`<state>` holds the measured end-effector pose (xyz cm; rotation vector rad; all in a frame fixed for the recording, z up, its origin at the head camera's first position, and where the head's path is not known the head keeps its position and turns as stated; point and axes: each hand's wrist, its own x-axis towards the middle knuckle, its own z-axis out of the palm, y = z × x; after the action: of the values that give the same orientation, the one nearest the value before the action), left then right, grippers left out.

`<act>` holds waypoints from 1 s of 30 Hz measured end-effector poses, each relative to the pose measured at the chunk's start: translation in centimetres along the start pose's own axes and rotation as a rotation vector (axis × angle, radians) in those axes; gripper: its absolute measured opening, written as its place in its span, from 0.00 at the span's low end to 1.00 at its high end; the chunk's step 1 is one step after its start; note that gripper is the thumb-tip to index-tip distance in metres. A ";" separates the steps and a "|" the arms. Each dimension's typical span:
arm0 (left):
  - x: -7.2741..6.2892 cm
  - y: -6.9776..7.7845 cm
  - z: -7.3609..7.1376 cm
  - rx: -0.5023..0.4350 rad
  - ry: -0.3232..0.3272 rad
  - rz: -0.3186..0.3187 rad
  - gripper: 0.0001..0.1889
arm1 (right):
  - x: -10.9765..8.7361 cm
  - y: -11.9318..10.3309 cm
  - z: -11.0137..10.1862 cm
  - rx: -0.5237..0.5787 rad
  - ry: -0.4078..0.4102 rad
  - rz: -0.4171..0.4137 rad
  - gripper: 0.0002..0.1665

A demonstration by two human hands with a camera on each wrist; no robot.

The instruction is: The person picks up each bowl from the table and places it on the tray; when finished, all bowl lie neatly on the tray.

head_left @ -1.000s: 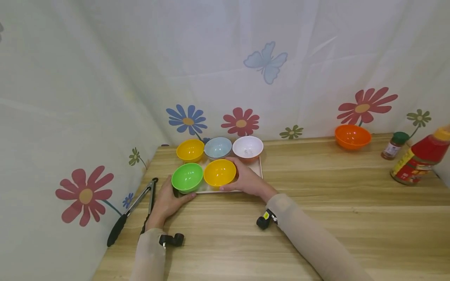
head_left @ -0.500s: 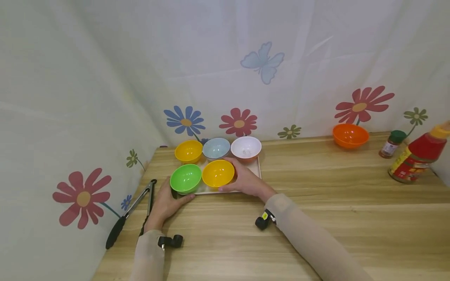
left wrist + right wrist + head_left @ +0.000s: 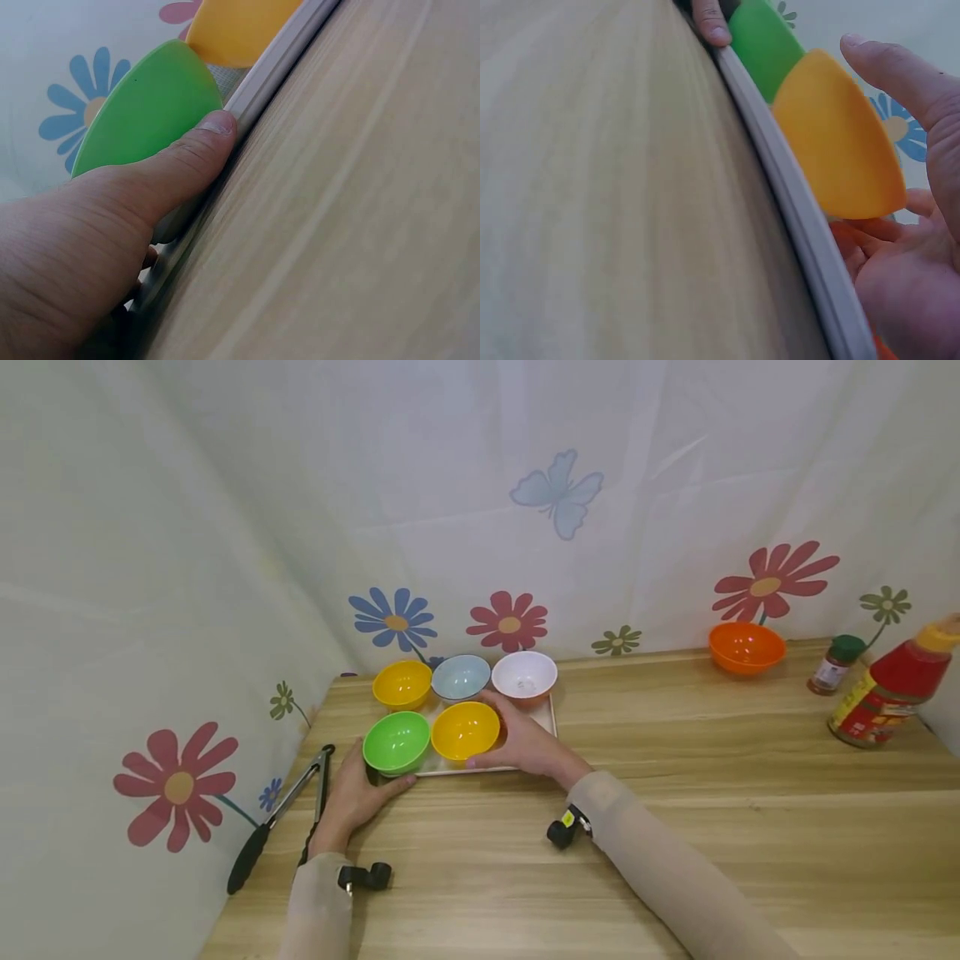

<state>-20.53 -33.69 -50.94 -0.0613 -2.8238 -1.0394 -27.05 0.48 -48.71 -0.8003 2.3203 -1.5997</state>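
My left hand (image 3: 357, 793) cups the green bowl (image 3: 397, 742) at the front left corner of a pale tray (image 3: 438, 770). In the left wrist view, its thumb (image 3: 199, 150) lies along the bowl's front, the tip right at the tray's rim; the other fingers are mostly hidden. Around the right side of the front yellow bowl (image 3: 466, 731) stands my right hand (image 3: 525, 743), spread. The right wrist view shows its thumb (image 3: 900, 71) apart from the rim, with the other fingers beside the bowl's wall. Both bowls stand upright, side by side.
Behind them are another yellow bowl (image 3: 402, 684), a grey-blue bowl (image 3: 461, 677) and a white-lined bowl (image 3: 525, 677). Tongs (image 3: 281, 814) lie left of my left hand. Far right stand an orange bowl (image 3: 747, 648), a green-capped jar (image 3: 836, 667) and a red sauce bottle (image 3: 892, 689).
The head view has shifted slightly. Both hands and all the bowls keep their places.
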 end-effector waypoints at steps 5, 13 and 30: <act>0.0 0.0 -0.1 0.009 0.006 0.003 0.57 | 0.0 -0.8 -1.0 0.052 -0.003 -0.022 0.70; 0.0 0.1 0.0 0.008 -0.004 -0.003 0.57 | -0.2 -2.6 -2.9 0.103 0.011 -0.037 0.65; -0.1 0.1 -0.1 0.007 0.005 0.020 0.56 | -2.7 -4.4 -12.0 0.062 0.262 -0.230 0.65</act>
<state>-20.43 -33.70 -50.80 -0.0854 -2.8164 -1.0241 -28.96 10.40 -40.37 -0.9217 2.4090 -1.9715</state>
